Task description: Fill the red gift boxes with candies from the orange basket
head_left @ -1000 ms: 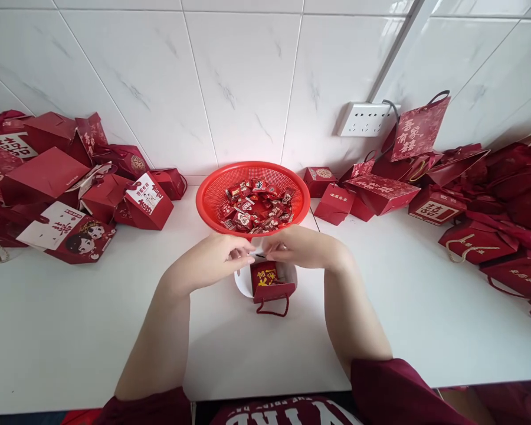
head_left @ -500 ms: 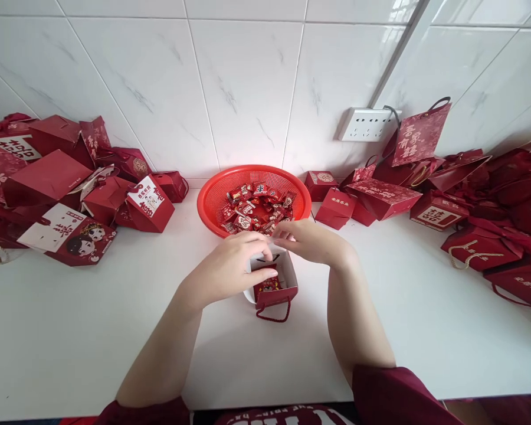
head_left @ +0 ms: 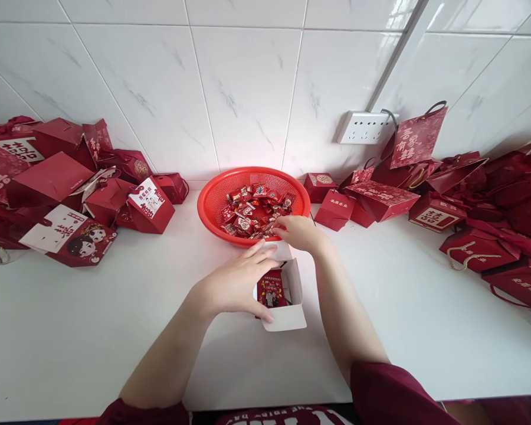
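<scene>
Spanning the open box (head_left: 295,282), the left hand (head_left: 241,282) lies palm down with thumb and fingers spread, the thumb at the near white flap and the fingers by the far one. The right hand (head_left: 307,235) bends down over the basket's near rim, fingertips bunched at the sweets (head_left: 248,208); whether they pinch one, I cannot tell. Both forearms slant inward from dark red sleeves (head_left: 393,386). A red packet (head_left: 271,289) sits in the box, just in front of the red basket (head_left: 207,213). All this stands on a white bench (head_left: 115,319) against a tiled wall (head_left: 248,88) with a white socket panel (head_left: 365,128). Red gift boxes crowd the left (head_left: 51,177) and right. An upright bag (head_left: 418,137) at right reads 吾家有囍; a box (head_left: 437,213) below it bears 囍 on a pale panel.
</scene>
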A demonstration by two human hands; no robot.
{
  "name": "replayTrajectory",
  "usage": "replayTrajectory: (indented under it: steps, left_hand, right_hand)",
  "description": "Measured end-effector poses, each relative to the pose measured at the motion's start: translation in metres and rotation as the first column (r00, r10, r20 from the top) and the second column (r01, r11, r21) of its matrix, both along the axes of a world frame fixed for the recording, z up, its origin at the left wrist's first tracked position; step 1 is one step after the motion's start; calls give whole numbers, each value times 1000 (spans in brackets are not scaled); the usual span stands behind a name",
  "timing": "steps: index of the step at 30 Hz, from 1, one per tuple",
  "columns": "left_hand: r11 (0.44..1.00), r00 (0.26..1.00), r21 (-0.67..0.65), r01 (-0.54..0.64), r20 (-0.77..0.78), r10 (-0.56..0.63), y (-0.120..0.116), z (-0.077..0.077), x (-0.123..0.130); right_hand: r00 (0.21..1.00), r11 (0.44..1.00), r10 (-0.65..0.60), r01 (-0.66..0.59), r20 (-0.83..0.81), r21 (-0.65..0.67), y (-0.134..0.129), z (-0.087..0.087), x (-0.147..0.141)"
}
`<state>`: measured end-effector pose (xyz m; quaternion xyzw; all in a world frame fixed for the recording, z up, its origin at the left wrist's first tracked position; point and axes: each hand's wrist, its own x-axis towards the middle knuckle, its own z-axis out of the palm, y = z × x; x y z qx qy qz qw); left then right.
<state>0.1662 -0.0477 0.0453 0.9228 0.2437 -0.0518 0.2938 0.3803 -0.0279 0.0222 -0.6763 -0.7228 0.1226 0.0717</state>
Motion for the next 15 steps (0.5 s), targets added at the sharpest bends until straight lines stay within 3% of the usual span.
replayTrajectory:
  steps: [7, 15]
  left_hand:
    - [999, 1000, -22, 26, 3, -26, 1, -5, 3]
    - [998, 999, -64, -2, -52, -2, -1, 4, 6]
  right_hand:
    - [981, 991, 94, -75, 172, -113, 17, -11, -9]
    - [956, 896, 277, -222, 94, -385, 61, -9, -8]
